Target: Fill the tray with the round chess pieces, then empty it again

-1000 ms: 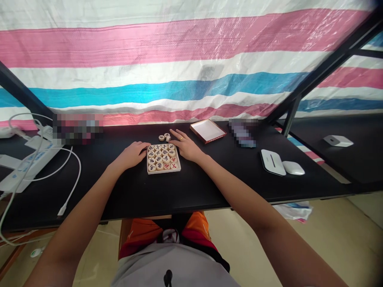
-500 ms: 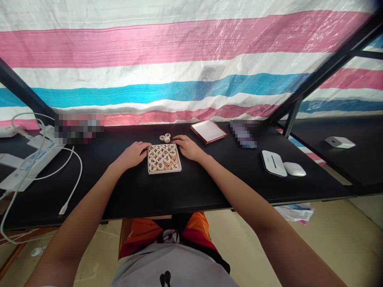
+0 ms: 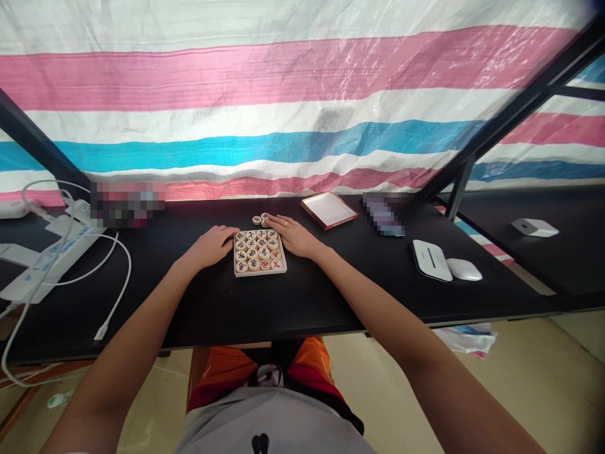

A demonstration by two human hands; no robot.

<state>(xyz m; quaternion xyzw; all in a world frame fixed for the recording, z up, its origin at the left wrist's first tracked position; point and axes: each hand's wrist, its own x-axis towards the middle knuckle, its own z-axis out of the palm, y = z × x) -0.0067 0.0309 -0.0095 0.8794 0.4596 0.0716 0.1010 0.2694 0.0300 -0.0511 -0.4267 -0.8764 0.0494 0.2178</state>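
A shallow white box (image 3: 261, 273) on the black desk holds rows of round xiangqi pieces (image 3: 252, 254), most with black characters and several with red. At its upper left edge rests my left hand (image 3: 212, 244), open, fingers stretched out and fingertips touching the rim. Across the box's upper right corner lies my right hand (image 3: 295, 236), a ring on one finger. Its fingers extend to a few loose xiangqi pieces (image 3: 256, 220) just behind the box and partly cover them; the fingertips touch one, and I see no clear grip on it.
A box lid (image 3: 329, 208) lies open side up behind my right hand. Further right are a blurred-out item (image 3: 384, 214), a white flat device (image 3: 432, 259) and a white mouse (image 3: 464, 269). A power strip (image 3: 51, 261) with white cables takes up the left. Striped sheeting (image 3: 283, 148) hangs behind.
My right hand has moved a little left, over the loose pieces, and its fingers now hide part of them. My left hand and the box stay in place.
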